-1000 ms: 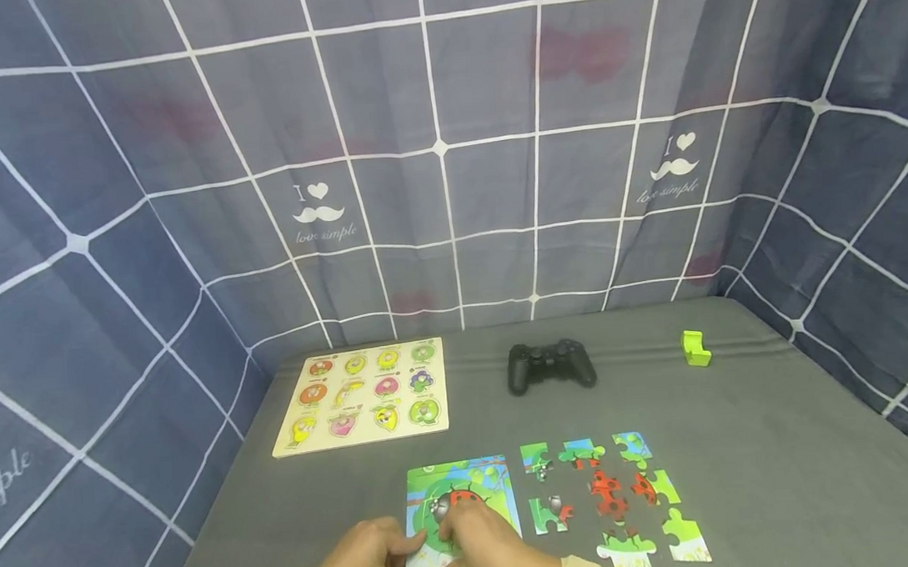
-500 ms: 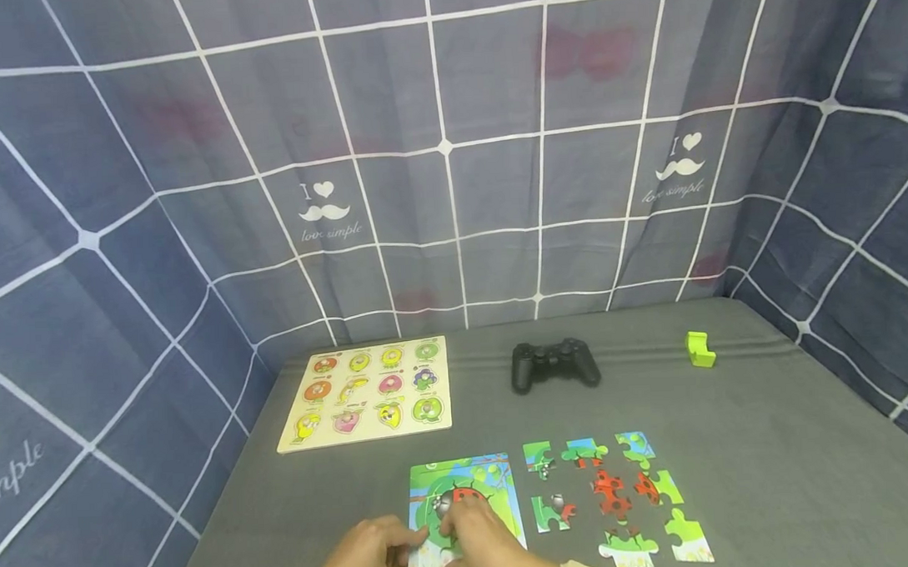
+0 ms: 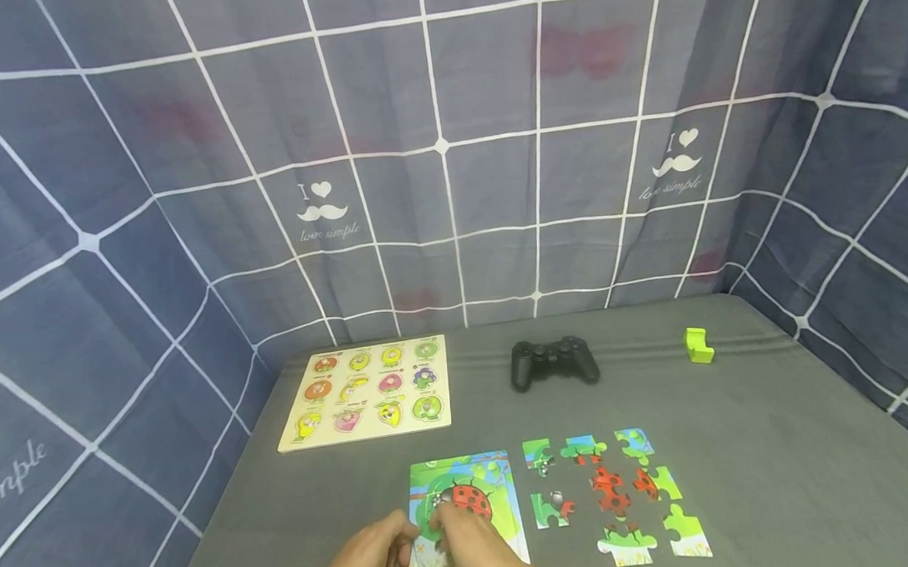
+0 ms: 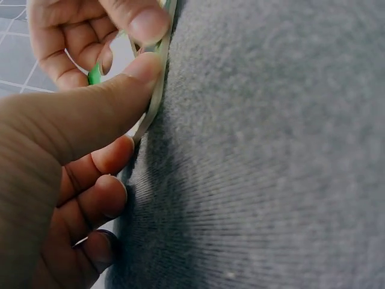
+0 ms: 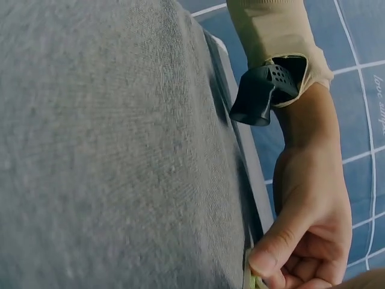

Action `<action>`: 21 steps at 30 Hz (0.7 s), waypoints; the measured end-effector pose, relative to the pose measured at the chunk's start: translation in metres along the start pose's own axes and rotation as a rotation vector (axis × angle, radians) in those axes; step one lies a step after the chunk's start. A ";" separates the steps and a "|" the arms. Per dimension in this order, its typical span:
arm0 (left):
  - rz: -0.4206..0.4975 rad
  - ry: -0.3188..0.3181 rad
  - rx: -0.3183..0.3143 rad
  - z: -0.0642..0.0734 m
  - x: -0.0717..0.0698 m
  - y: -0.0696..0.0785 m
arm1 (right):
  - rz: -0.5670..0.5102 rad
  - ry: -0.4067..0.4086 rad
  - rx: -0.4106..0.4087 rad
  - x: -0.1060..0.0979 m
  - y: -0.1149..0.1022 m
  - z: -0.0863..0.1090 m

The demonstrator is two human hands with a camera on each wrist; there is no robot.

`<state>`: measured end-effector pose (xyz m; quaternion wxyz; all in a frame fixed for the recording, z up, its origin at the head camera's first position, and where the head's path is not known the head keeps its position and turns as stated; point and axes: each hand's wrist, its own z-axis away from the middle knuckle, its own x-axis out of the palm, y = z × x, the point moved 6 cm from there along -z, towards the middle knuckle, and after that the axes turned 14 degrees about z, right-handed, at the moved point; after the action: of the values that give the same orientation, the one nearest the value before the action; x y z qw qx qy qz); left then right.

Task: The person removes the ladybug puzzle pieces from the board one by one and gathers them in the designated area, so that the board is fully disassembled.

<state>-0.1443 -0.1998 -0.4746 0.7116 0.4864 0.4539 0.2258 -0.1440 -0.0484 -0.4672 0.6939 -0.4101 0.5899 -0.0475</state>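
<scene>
A ladybug puzzle board (image 3: 499, 511) lies flat at the near middle of the table. Over its near left corner, my left hand (image 3: 372, 555) and right hand (image 3: 474, 550) meet with curled fingers. In the left wrist view, a thin white-and-green puzzle piece (image 4: 122, 55) with a notched edge shows between the two hands. My left thumb and right fingers pinch it right at the board's pale rim (image 4: 157, 99). Fingers hide much of the piece. Several ladybug puzzle pieces (image 3: 611, 492) lie spread to the board's right.
A wooden fruit peg board (image 3: 372, 424) lies behind to the left. A black game controller (image 3: 554, 362) sits at the back middle, and a small lime-green block (image 3: 699, 346) at the back right. A checked curtain (image 3: 488, 182) encloses the table (image 3: 790, 439).
My right hand has shifted slightly, with its index finger further left, uncovering more of the printed ladybug. The board and the loose pieces lie as before.
</scene>
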 end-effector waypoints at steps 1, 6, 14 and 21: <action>0.002 -0.007 0.003 -0.001 0.001 0.000 | -0.009 0.000 0.005 -0.002 0.001 0.001; 0.007 -0.045 0.045 0.004 0.001 -0.001 | -0.098 0.012 -0.010 -0.032 0.015 0.020; -0.117 -0.056 0.132 0.000 -0.001 0.005 | 0.008 0.169 0.093 -0.115 0.091 0.092; -0.079 -0.059 0.040 -0.006 -0.001 0.006 | 0.165 0.163 0.040 -0.111 0.116 0.116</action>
<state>-0.1494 -0.1954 -0.4694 0.7234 0.4886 0.4558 0.1740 -0.1263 0.1485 -0.4570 0.6533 -0.3411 0.6750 -0.0350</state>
